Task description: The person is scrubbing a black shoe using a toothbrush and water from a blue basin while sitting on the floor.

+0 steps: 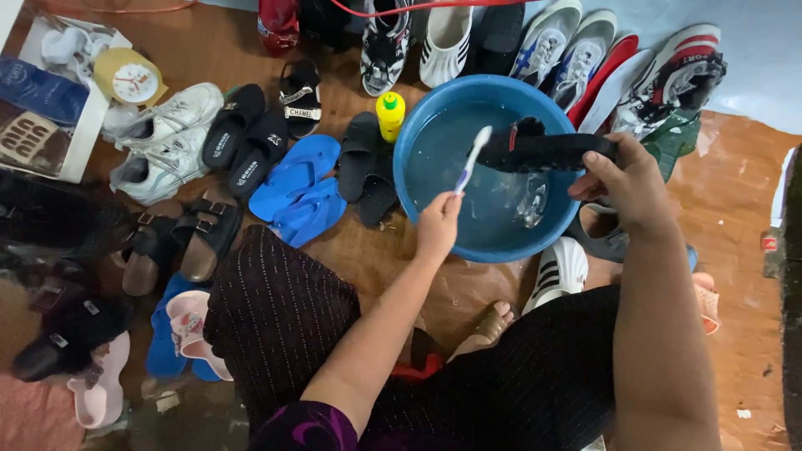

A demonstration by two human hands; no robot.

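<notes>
My left hand point(438, 224) grips a white and blue toothbrush point(471, 159), bristles up, over the near side of a blue basin point(418, 125) holding water. My right hand point(628, 185) holds a black slipper point(543, 150) by its heel end, level above the basin. The toothbrush head sits just left of the slipper's toe, close to it, though contact is unclear. A yellow bottle point(390, 115) stands at the basin's left rim.
Many shoes ring the basin: blue flip-flops point(296, 185), black slides point(244, 142), white sneakers point(163, 138), sneakers along the back point(576, 50), a white striped slide point(560, 269). A small clock point(131, 79) lies back left. My legs in dark cloth and a bare foot point(493, 321) are in front.
</notes>
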